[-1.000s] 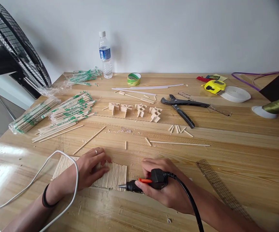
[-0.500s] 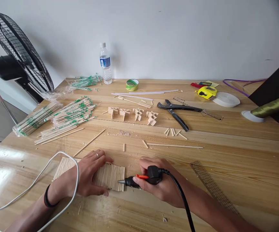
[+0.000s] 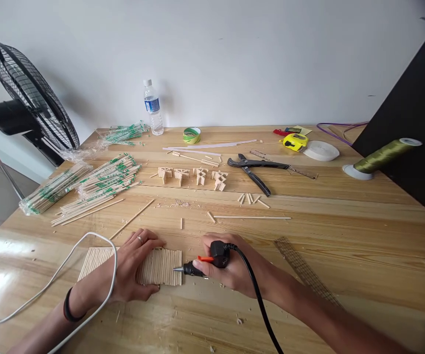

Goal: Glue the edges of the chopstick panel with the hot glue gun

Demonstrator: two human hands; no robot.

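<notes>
dozens of slim, pale wooden sticks laid side by side in a flat, ribbed panel [image 3: 162, 268], low on the tabletop [image 3: 355, 211] and left of centre, partly hidden beneath the left hand [image 3: 131, 265]. splayed over the ridges, with thumb at the near edge and fingers toward the far one; spread wide rather than clenched. wearing a smooth metal ring [image 3: 140, 240] and, at the wrist, a dark band [image 3: 68, 306]. looped across that forearm, a glossy white cable [image 3: 91, 233].

clasped firmly in the right hand [image 3: 236, 268], a black tool [image 3: 193, 269] with an orange lever [image 3: 205, 258], a thick black cord [image 3: 251, 275] and a tapered metal nozzle [image 3: 178, 269]. pointing left over the panel's right end; impossible to tell whether touching the sticks.

just beyond, one short stick piece [image 3: 182, 223] and a long thin rod [image 3: 252, 217]; to the right, a transparent gridded ruler [image 3: 306, 270]. farther back, four small angular stick-built forms [image 3: 181, 174] in a row, near black-handled cutters [image 3: 257, 181]. on the left, straight sticks in crinkled, green-printed plastic wrappers [image 3: 109, 174]. toward the wall, a clear plastic bottle [image 3: 155, 115] with a blue label, a round green tape roll [image 3: 192, 139], a yellow tape measure [image 3: 295, 142] against a flat white roll [image 3: 321, 150], and a tilted spool of shiny olive thread [image 3: 383, 155]. at far left, a black wire-caged fan [image 3: 31, 93].
</notes>
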